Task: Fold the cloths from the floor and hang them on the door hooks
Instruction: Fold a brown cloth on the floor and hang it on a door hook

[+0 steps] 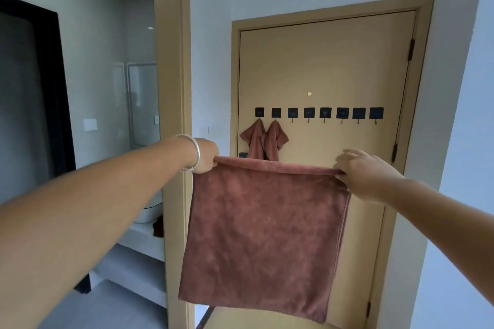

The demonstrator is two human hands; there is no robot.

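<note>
Held out in the near foreground before the door (328, 69), the rust-brown cloth (262, 232) hangs folded, judged soft, light and limp, pinched at its top fold's corners by left hand (207, 155) and right hand (363, 173), the sound places to hold.

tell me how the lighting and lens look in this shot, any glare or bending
Head view: soft, even daylight, no hard shadows; the door frame and walls bow from wide-angle distortion; faint reflections on the glass panel; the held cloth is sharp, while the small hooks look slightly soft.
</note>
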